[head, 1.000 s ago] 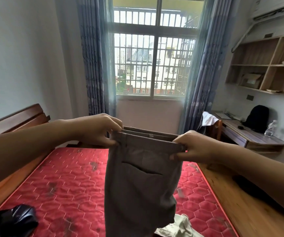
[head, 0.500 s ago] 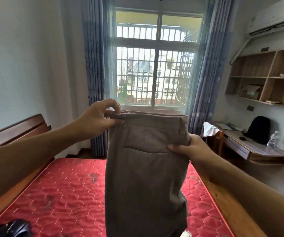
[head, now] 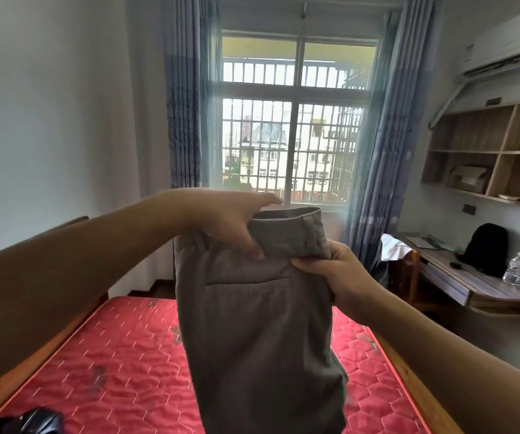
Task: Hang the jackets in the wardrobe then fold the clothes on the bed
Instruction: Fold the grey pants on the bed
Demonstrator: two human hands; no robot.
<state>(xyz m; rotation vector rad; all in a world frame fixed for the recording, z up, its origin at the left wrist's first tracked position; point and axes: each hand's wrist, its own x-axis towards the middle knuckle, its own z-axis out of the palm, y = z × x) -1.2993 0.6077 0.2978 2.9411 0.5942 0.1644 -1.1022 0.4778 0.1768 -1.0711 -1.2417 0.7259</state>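
Trousers [head: 258, 324], grey-brown, hang in the air over the red mattress [head: 111, 371], waistband up and a pocket slit facing me. At far left, low in my view, a black bundle [head: 23, 421] lies on the mattress; I can't make out what it is. My left grip [head: 230, 223] sits at the left end of the waistband, with the thumb flat on the front of the cloth and the fingers stretched out along the top, blurred. I cannot tell whether it clamps the cloth or only touches it. My right grip [head: 337, 270] holds the trousers at their right edge just under the waistband, thumb on the front and fingers curled round behind. Behind the trousers is a barred window [head: 296, 136] between blue curtains. Further right a chair [head: 409, 270] has a white cloth over its back. Beside it a wooden surface [head: 471, 286] carries a black backpack [head: 487, 249] and, near it, a water bottle [head: 514, 270]. A wall shelf [head: 503, 158] hangs above.
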